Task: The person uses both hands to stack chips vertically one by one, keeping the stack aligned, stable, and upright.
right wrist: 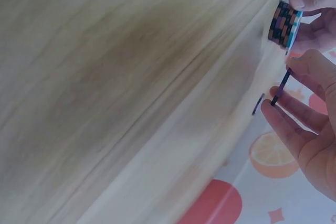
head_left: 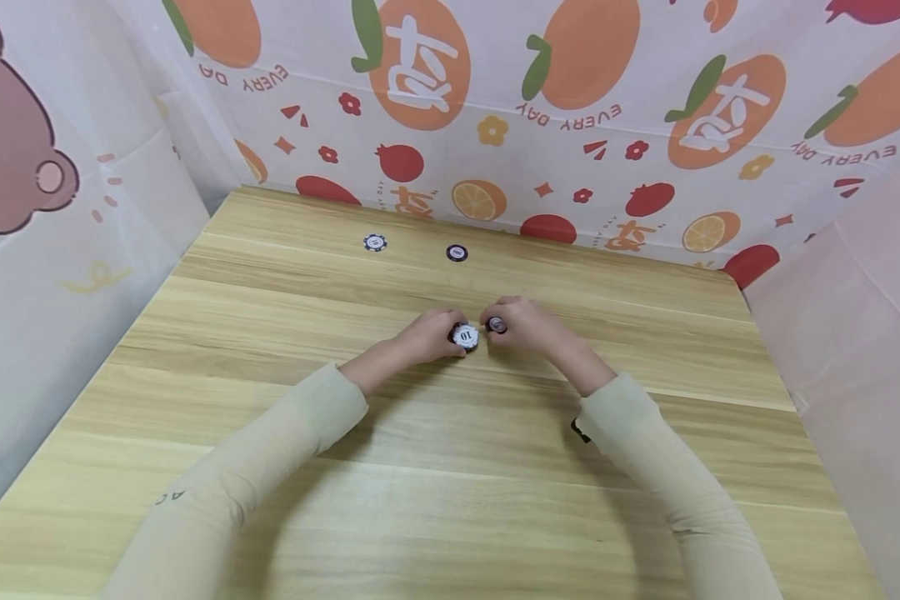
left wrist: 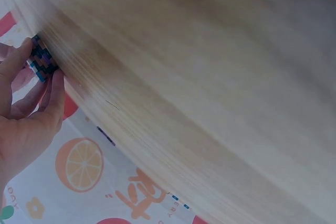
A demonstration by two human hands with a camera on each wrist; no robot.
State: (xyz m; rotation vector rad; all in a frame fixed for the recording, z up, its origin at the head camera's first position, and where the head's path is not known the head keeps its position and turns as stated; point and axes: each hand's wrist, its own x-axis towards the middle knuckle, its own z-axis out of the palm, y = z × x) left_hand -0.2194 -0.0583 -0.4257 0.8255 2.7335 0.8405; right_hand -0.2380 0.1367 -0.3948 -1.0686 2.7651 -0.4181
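My left hand (head_left: 429, 335) grips a stack of poker chips (head_left: 465, 336) around its sides; the top chip is white and marked 10. In the left wrist view the stack (left wrist: 43, 59) shows its banded dark, brown and blue edges between thumb and fingers. Just to the right, my right hand (head_left: 528, 325) pinches a single dark poker chip (head_left: 497, 325) with a pale purple centre. Edge-on in the right wrist view, that chip (right wrist: 281, 86) is held between thumb and fingertips, apart from the stack (right wrist: 284, 23).
Toward the back of the wooden table (head_left: 420, 500) lie a blue-and-white chip (head_left: 375, 242) and a black-and-purple chip (head_left: 457, 252). A green-and-black object (head_left: 581, 430) is partly hidden by the right sleeve. Behind the table hangs a fruit-print curtain (head_left: 495, 150).
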